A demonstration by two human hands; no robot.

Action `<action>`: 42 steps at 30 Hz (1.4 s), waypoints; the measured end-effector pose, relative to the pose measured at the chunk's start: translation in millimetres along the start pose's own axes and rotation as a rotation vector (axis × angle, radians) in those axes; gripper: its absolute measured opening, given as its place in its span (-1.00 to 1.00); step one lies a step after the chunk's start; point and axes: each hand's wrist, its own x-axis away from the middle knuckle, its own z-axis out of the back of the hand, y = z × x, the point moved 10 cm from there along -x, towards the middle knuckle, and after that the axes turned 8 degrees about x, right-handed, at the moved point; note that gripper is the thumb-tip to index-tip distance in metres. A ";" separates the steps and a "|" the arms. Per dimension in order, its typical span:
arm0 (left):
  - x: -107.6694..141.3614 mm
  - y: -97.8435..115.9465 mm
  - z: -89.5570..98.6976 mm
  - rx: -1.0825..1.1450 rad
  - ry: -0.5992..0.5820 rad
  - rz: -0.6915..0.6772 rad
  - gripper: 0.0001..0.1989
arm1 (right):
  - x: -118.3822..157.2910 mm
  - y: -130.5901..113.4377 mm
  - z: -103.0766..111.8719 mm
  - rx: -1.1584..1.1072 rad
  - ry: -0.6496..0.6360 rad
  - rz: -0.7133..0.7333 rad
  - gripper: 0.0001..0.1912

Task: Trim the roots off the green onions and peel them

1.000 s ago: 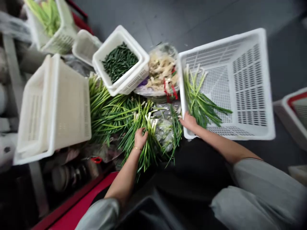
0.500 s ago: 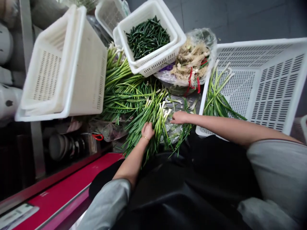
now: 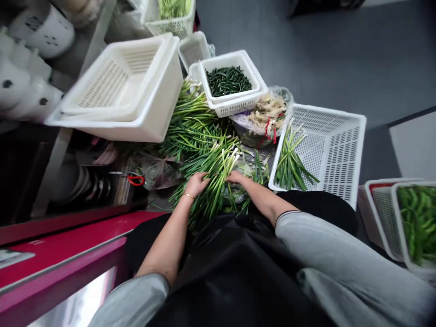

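Green onions [image 3: 213, 168] lie in a loose heap on the floor in front of me, white ends pointing up and to the right. My left hand [image 3: 196, 185], a thin bracelet at its wrist, rests at the heap's left side with bent fingers; whether it grips any stalks is unclear. At the heap's right side, my right hand [image 3: 235, 177] is closed on green onion stalks near their pale ends. A smaller bunch of green onions [image 3: 292, 161] lies in the left part of the white crate [image 3: 360, 150] on the right.
Stacked white crates [image 3: 170, 91] stand at the left. Behind the heap are a basket of dark green chillies [image 3: 229, 81] and a bag of root trimmings [image 3: 267, 111]. Red-handled scissors [image 3: 135, 180] lie left; green peppers [image 3: 417, 218] fill a basket at far right.
The view has shifted and widened, showing more floor and the pepper basket. My right hand has moved left to the stalks, and my left hand has moved toward the heap's left edge.
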 end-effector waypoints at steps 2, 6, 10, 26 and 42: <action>16.0 23.9 9.8 0.183 0.028 -0.091 -0.67 | 16.3 -5.4 8.9 -0.014 0.048 0.000 -0.78; 42.5 42.2 27.3 0.382 0.111 -0.102 -0.71 | 59.1 -12.9 53.5 -0.076 0.227 0.071 -0.84; 55.6 79.5 19.1 0.567 0.092 -0.145 -0.76 | 115.3 -37.7 98.4 -0.294 0.275 0.243 -0.69; 125.7 138.2 59.0 0.951 0.137 -0.269 -0.64 | 226.4 -106.6 110.6 -0.817 0.251 0.500 -0.55; 143.8 158.3 64.9 0.782 0.092 -0.359 -0.54 | 237.6 -60.6 136.3 -1.145 0.447 0.430 -0.61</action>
